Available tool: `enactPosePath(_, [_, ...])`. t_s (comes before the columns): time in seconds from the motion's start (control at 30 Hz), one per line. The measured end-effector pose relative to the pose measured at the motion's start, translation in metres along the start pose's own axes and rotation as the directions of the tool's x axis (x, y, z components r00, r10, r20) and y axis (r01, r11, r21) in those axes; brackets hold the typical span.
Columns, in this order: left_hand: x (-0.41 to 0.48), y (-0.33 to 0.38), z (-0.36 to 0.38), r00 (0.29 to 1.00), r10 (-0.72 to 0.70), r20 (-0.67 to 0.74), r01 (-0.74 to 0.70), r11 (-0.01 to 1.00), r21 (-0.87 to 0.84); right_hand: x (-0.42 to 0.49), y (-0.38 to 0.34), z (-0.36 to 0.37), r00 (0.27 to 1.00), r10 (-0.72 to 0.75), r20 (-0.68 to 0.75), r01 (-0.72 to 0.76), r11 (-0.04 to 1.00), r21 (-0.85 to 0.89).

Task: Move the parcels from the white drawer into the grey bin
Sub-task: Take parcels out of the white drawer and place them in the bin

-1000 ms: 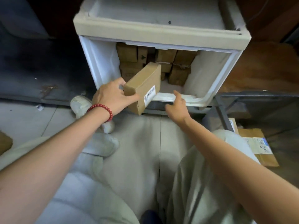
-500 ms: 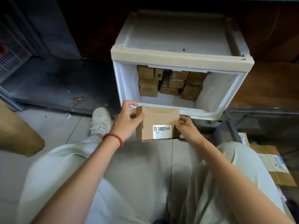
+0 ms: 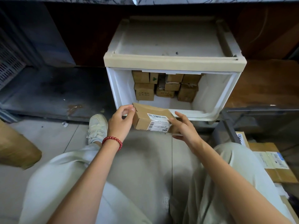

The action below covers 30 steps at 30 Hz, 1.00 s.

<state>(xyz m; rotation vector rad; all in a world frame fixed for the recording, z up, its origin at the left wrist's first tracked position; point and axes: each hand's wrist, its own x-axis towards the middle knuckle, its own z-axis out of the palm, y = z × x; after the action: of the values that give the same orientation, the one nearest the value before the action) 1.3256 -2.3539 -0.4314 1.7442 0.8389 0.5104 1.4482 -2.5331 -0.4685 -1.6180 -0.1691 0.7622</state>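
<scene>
A brown cardboard parcel (image 3: 144, 120) with a white barcode label hangs in the air just in front of the white drawer (image 3: 212, 96). My left hand (image 3: 120, 122), with a red bead bracelet on its wrist, holds the parcel's left end with curled fingertips. My right hand (image 3: 183, 126) grips its right end, fingers over the label. Several more brown parcels (image 3: 144, 92) are stacked at the back of the open drawer. The grey bin (image 3: 226, 128) stands low at the right, and flat labelled parcels (image 3: 271, 160) lie in it.
I squat on a tiled floor, knees spread, with a white shoe (image 3: 97, 126) at the left of the drawer. A brown rounded object (image 3: 17, 149) sits at the far left. A dark low shelf (image 3: 48, 92) runs behind, to the drawer's left.
The parcel came out of the drawer in my left hand, and my right hand left the drawer's rim and took the parcel's right end. The parcel has tilted, with its label up.
</scene>
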Motion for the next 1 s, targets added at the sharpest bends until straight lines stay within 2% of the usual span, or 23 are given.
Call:
enactPosePath(0.13, [-0.002, -0.001, 0.003, 0.999, -0.034, 0.032, 0.034, 0.999, -0.015, 0.002, 0.002, -0.004, 1.000, -0.002, -0.030, 0.003, 1.000, 0.026])
enactPosePath(0.27, [-0.003, -0.002, 0.003, 0.997, -0.034, 0.075, 0.034, 0.999, 0.003, 0.003, 0.005, -0.005, 0.996, -0.046, -0.074, 0.045, 0.999, -0.020])
enactPosePath(0.4, [-0.007, -0.003, 0.004, 0.991, 0.027, 0.134, -0.046, 0.988, 0.144, 0.002, 0.006, -0.005, 0.986, -0.063, -0.157, 0.059, 0.998, -0.031])
enactPosePath(0.53, [-0.007, -0.003, 0.005, 0.986, 0.092, 0.139, -0.114, 0.981, 0.155, 0.003, 0.005, -0.006, 0.971, -0.105, -0.216, 0.093, 0.994, -0.065])
enactPosePath(0.63, [-0.004, 0.005, 0.011, 0.981, 0.144, 0.129, -0.154, 0.986, 0.070, 0.003, 0.002, -0.006, 0.942, -0.228, -0.245, 0.206, 0.972, -0.114])
enactPosePath(0.8, [-0.004, 0.026, 0.043, 0.962, 0.226, 0.151, -0.235, 0.971, 0.041, -0.002, -0.025, -0.026, 0.881, -0.387, -0.273, 0.393, 0.919, -0.035])
enactPosePath(0.93, [-0.009, 0.045, 0.083, 0.952, 0.264, 0.154, -0.257, 0.964, -0.062, -0.010, -0.041, -0.063, 0.833, -0.434, -0.343, 0.437, 0.896, -0.072])
enactPosePath(1.0, [-0.010, 0.057, 0.101, 0.939, 0.277, 0.203, -0.260, 0.960, -0.106, -0.023, -0.047, -0.089, 0.795, -0.449, -0.407, 0.461, 0.884, -0.073])
